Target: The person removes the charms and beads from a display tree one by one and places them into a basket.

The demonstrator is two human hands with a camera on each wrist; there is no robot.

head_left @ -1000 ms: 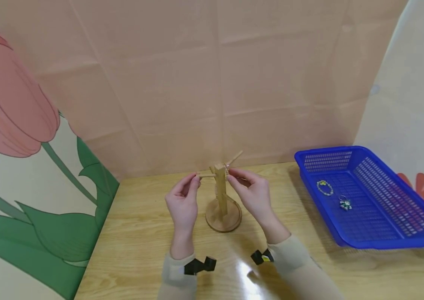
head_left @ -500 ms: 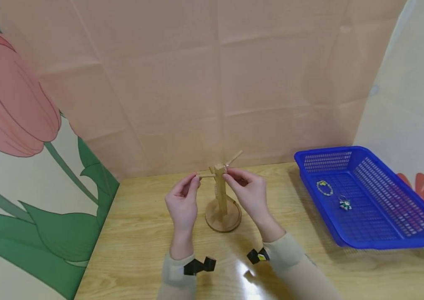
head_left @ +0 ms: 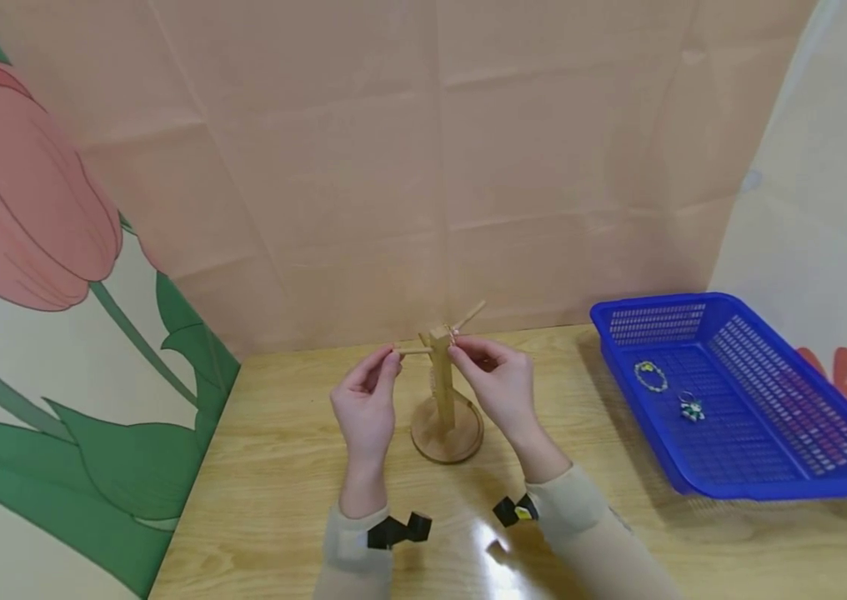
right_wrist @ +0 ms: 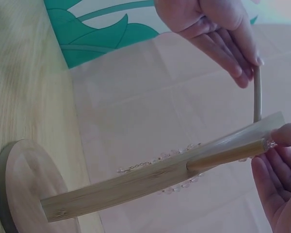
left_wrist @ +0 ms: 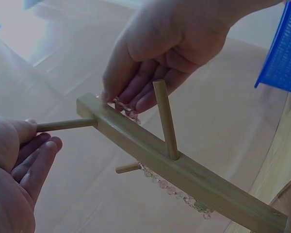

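A wooden stand (head_left: 442, 392) with a round base and thin pegs rises mid-table. My left hand (head_left: 394, 357) pinches the tip of the left peg (left_wrist: 63, 125) between thumb and fingers. My right hand (head_left: 457, 348) is at the top of the post, its fingertips pinching one end of a clear bead chain (left_wrist: 122, 104). The chain runs down behind the post (right_wrist: 136, 187) and shows as small beads (right_wrist: 153, 162) along it. Its lower part hangs near a short peg (left_wrist: 128, 168).
A blue mesh basket (head_left: 694, 485) sits on the right of the table, holding a small beaded bracelet (head_left: 649, 376) and a little charm on a ring (head_left: 689, 407). A paper backdrop with a tulip print closes the back and left.
My right hand has shifted a little left, bringing its fingertips closer to the top of the post. The left hand and the stand have stayed put.
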